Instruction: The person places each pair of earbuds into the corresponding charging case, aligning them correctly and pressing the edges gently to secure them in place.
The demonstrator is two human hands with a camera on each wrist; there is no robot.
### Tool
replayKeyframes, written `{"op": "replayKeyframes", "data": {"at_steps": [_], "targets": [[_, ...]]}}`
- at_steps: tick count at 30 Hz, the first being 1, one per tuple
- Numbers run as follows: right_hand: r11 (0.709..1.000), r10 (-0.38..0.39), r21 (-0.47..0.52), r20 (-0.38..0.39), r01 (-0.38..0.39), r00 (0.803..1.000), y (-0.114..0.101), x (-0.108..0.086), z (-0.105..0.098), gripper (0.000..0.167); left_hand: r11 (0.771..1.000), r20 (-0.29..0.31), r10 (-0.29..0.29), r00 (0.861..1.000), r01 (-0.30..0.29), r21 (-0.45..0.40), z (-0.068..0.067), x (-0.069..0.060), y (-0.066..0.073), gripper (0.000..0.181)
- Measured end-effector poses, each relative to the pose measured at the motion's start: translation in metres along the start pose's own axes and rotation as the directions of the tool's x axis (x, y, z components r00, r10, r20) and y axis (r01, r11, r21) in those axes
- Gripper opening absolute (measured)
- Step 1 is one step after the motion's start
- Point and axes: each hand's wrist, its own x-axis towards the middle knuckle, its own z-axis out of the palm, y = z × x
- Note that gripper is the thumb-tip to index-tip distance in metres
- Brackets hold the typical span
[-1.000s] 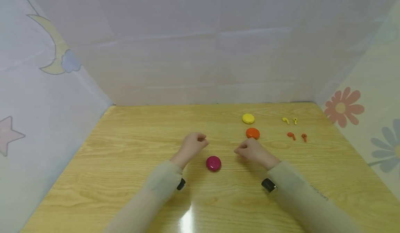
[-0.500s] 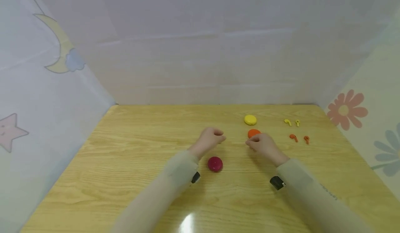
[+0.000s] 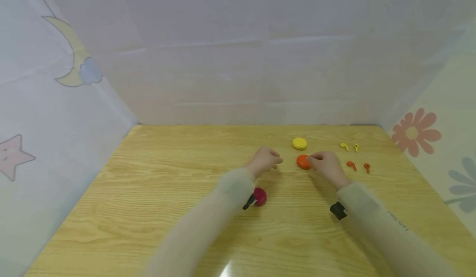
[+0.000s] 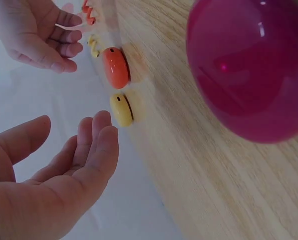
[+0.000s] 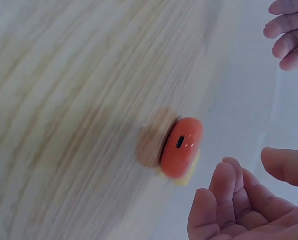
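Note:
An orange earbud case (image 3: 303,162) lies on the wooden table, right of centre. Just to its right is my right hand (image 3: 327,165), fingers loosely bent; the right wrist view shows a gap between thumb and fingers with nothing in it. My left hand (image 3: 263,160) hovers to the left of the case, its thumb (image 4: 26,137) apart from the relaxed fingers, holding nothing. Behind the orange case sits a yellow earbud case (image 3: 299,143). A magenta round case (image 3: 260,196) lies under my left wrist, partly hidden by the black wrist camera.
Two yellow earbuds (image 3: 344,146) and two orange earbuds (image 3: 351,165) lie to the right on the table (image 3: 167,178). Pale cloth walls (image 3: 208,74) with printed shapes stand behind and at both sides.
Both hands have moved right and farther forward, toward the orange case. My left wrist now passes over the magenta case. The cases and earbuds stay where they lay.

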Motion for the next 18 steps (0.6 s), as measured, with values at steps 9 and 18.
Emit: {"op": "replayKeyframes", "data": {"at_steps": [9,18], "targets": [[0.997,0.073,0.005,0.014,-0.073,0.997,0.006,0.009,-0.006,0.045,0.998,-0.013,-0.059,0.998,0.059,0.005,0.014,0.017,0.004,0.029],[0.995,0.103,-0.007,0.013,-0.103,0.995,0.012,0.016,-0.007,0.045,0.994,-0.056,-0.106,0.993,0.108,0.035,0.031,0.031,0.008,0.028]]}}
